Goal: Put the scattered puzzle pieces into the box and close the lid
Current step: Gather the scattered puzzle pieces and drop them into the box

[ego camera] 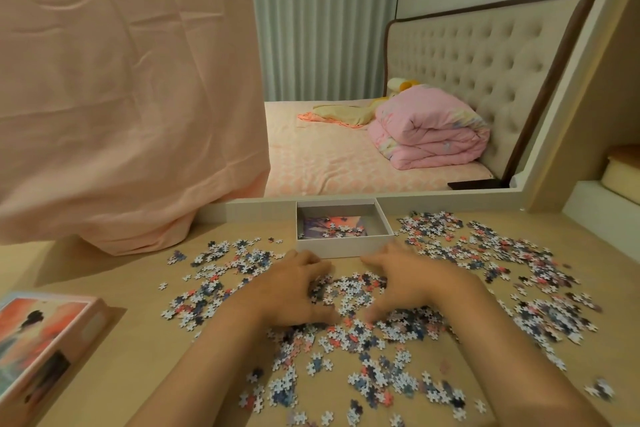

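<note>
Many small puzzle pieces (519, 270) lie scattered over the wooden tabletop (104, 274), thickest in the middle and at the right. A white open box (343, 248) stands at the table's far edge, holding a picture sheet and a few pieces. Its lid (45, 340), printed with a pink picture, lies at the front left. My left hand (294, 288) and my right hand (405, 284) rest palm down on the table just in front of the box, curved toward each other around a heap of pieces (349, 291). Neither hand has lifted anything.
A large mirror (415, 80) rises behind the box and shows a bed with a folded pink quilt. A pink cloth (121, 97) hangs down over the table's far left. A white shelf (606, 198) sits at the far right.
</note>
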Tool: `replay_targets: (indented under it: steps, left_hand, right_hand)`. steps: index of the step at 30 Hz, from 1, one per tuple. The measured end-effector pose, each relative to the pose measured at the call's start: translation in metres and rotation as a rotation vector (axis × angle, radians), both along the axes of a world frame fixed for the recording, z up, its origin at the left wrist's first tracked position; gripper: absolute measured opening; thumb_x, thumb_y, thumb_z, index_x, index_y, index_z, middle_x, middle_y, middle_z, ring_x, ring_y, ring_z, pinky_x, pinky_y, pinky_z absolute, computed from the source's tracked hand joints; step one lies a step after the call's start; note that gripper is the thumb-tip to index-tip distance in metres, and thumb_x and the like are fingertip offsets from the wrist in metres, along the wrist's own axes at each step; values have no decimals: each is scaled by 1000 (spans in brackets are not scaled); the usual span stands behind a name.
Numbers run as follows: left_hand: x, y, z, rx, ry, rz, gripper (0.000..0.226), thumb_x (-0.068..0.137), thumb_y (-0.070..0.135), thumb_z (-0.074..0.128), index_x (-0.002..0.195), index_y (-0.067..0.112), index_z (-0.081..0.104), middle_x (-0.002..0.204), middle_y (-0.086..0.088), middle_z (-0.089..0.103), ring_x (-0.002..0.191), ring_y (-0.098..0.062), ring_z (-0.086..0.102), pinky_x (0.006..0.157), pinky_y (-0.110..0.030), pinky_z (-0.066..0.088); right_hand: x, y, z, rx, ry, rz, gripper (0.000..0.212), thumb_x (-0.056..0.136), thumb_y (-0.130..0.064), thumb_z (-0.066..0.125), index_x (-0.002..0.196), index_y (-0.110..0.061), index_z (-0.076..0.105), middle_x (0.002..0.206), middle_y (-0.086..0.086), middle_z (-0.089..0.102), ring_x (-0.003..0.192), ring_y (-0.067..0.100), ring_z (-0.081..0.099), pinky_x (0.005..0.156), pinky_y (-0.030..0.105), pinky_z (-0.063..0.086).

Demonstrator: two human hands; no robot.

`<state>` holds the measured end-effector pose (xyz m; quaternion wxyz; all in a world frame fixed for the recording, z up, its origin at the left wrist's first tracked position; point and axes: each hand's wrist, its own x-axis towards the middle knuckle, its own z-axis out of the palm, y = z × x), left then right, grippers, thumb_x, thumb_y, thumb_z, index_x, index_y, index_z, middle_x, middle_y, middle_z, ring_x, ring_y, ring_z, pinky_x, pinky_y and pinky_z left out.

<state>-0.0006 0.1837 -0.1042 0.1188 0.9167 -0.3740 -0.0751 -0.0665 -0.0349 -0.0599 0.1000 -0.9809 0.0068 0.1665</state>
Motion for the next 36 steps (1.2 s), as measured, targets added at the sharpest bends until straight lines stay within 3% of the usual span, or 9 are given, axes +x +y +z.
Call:
replay_targets:
  steps: [6,12,14,18,21,26,29,33,36]
  left_hand:
    - [-4,-10,-3,-61,-33,6,53,92,47,58,142,32,46,129,8,39,124,-13,39,109,-36,37]
    - [-2,-5,2,21,38,34,70,85,53,63,146,31,39,134,7,34,125,-13,39,108,-35,38]
    - [-3,-7,2,2,21,33,62,88,47,63,143,29,45,132,5,39,125,-14,38,108,-36,38]
    - [-4,-10,1,-102,-3,54,39,91,34,65,129,26,60,117,3,49,110,-18,51,96,-37,46]
    - [-4,-11,1,-170,7,69,32,89,30,68,120,25,65,112,4,53,102,-16,55,92,-34,47]
    - [0,-8,2,-339,49,85,23,84,26,74,106,21,69,95,9,61,85,-11,58,71,-18,44]
    - [5,-9,15,-457,112,108,15,84,32,74,97,26,69,90,13,65,76,-5,59,64,-17,43]
    - [30,-18,43,-513,49,112,15,85,32,73,97,25,70,81,15,61,66,2,51,58,-16,36]
    - [52,-28,62,-575,50,145,14,86,30,75,95,24,66,74,17,55,65,-2,51,58,-17,40]
  right_hand:
    - [7,19,-16,92,-41,14,85,77,-61,74,150,-34,38,144,1,34,136,26,36,112,46,37]
    - [6,30,-19,76,-64,-12,92,75,-67,71,152,-30,35,143,1,33,137,24,33,111,44,38]
    - [8,36,-24,81,-111,-18,82,79,-61,71,148,-28,43,138,3,38,132,25,39,108,42,40]
    - [10,44,-30,221,-205,-37,45,83,-41,77,125,-28,67,110,-5,66,94,16,62,74,27,49]
    - [9,44,-30,281,-257,-81,24,85,-32,77,108,-25,73,75,-11,58,66,8,55,54,20,36]
    - [11,39,-28,350,-265,-164,7,87,-29,75,94,-27,75,82,-5,70,69,8,63,57,23,49]
    - [18,35,-17,473,-300,-203,6,84,-27,79,81,-25,75,74,-2,71,60,7,61,53,23,48]
    - [41,29,12,486,-449,-177,7,83,-26,79,88,-22,77,73,-10,66,65,7,57,56,20,41]
    - [64,23,29,424,-549,-160,9,85,-23,77,92,-17,77,74,-5,65,63,11,57,58,26,45]
